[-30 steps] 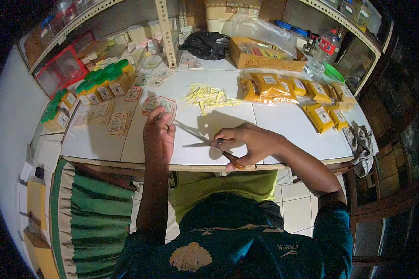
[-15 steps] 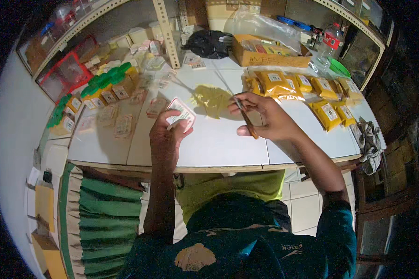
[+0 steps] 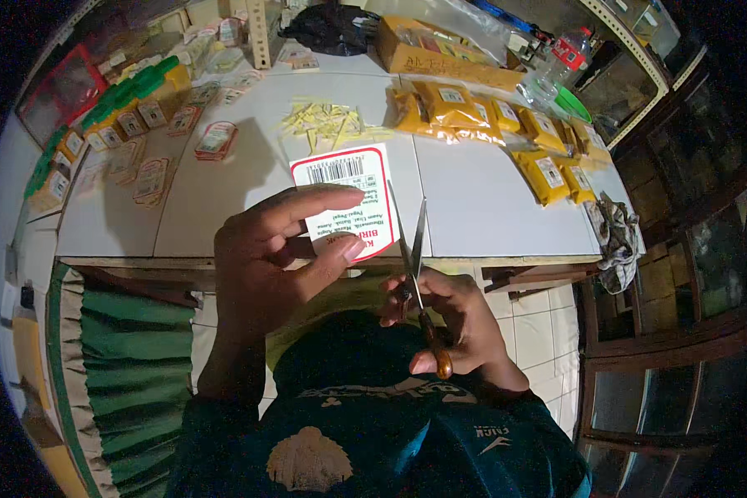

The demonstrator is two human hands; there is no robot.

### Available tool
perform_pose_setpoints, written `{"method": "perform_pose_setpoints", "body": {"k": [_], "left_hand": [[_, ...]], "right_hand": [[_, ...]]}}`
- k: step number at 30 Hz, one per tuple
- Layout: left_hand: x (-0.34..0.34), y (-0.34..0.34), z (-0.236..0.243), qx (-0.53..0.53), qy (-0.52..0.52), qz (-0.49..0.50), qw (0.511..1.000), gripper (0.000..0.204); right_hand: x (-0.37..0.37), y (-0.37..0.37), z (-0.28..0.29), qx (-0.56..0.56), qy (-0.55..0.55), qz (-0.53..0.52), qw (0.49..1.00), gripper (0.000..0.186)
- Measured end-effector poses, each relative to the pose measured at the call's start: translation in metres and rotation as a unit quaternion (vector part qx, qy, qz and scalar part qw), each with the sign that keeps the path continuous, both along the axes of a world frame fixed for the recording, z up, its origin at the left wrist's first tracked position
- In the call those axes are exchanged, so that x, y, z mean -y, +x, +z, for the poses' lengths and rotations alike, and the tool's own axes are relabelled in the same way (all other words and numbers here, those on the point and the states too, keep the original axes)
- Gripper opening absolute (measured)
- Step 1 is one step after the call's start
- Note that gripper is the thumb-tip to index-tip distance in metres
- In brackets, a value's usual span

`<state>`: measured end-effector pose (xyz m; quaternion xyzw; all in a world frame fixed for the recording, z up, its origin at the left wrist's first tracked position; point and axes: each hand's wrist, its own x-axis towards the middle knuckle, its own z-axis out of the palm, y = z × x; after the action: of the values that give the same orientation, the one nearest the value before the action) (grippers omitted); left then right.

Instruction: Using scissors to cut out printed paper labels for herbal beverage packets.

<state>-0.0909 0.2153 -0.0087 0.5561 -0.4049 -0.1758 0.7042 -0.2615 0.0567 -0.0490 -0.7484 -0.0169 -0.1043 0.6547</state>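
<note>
Pinched between the thumb and fingers of my left hand [image 3: 278,241] is a white printed label [image 3: 353,187] with a red border, held up over the table's front edge. My right hand [image 3: 456,324] grips a pair of scissors [image 3: 417,266] by their brown handles. The blades stand apart and point away from me, right beside the label's right edge. Beyond the label lies a heap of thin pale-yellow paper strips [image 3: 319,122]. A small stack of similar red-bordered labels [image 3: 216,139] rests to the left of it.
More labels [image 3: 151,180] and green-lidded yellow jars [image 3: 133,116] stand at the left. Yellow-orange packets [image 3: 539,176] lie at the right, near a crumpled cloth [image 3: 617,241]. A cardboard box [image 3: 448,62], a black bag [image 3: 328,29] and a clear bottle [image 3: 564,58] are at the back.
Both hands have come nearer to me, bringing the label and the scissors close together. The scissors' blades now stand open beside the label. The view has shifted too.
</note>
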Motion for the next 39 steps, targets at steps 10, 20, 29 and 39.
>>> {"method": "perform_pose_setpoints", "body": {"k": [10,20,29,39], "left_hand": [[0.001,0.000,-0.005,0.106,-0.010,-0.012,0.994,0.032],[0.003,-0.002,-0.005,0.133,-0.011,-0.006,0.991,0.029],[0.005,-0.002,-0.008,0.115,-0.023,-0.018,0.993,0.031],[0.005,-0.002,-0.007,0.156,-0.033,0.001,0.987,0.031]], "right_hand": [[-0.003,0.002,0.005,0.011,-0.002,0.025,1.000,0.080],[-0.007,0.002,0.007,0.000,0.011,0.011,1.000,0.080],[-0.008,0.001,0.007,-0.005,0.027,-0.001,1.000,0.080],[-0.007,0.002,0.008,-0.004,0.013,0.003,1.000,0.080]]}}
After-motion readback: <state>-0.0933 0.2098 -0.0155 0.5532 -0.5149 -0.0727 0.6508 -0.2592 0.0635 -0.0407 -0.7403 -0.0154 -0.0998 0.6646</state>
